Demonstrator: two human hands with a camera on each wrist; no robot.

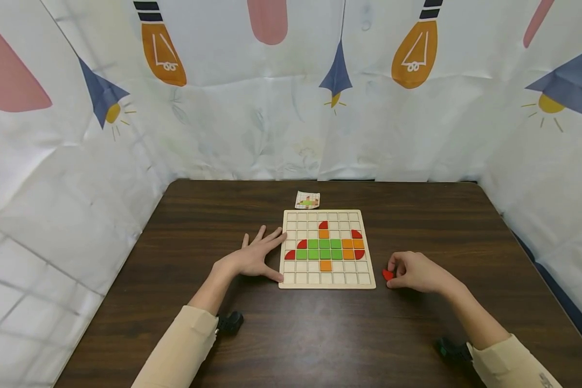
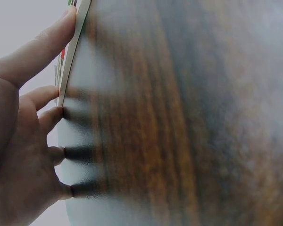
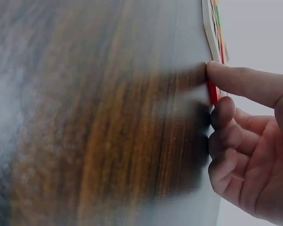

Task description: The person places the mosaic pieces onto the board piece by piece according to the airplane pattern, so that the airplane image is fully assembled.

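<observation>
A square pale wooden grid board [image 1: 303, 278] lies on the table, its cells partly filled with green squares [image 1: 324, 243], orange squares [image 1: 326, 265] and red quarter-round pieces [image 1: 324, 224]. My left hand [image 1: 254, 258] spreads its straight fingers along the board's left side; thumb and fingertips touch the edge. To the right of the board, my right hand [image 1: 418, 272] pinches a small red piece [image 1: 387, 275] between thumb and index finger, low at the tabletop. In the right wrist view the red piece [image 3: 212, 92] shows between the thumb and curled fingers.
A small picture card [image 1: 307, 200] with a similar coloured pattern lies just behind the board. The dark wood table [image 1: 310, 334] runs back to a white printed curtain [image 1: 281, 129]. Dark wrist devices [image 1: 230, 323] sit at both cuffs.
</observation>
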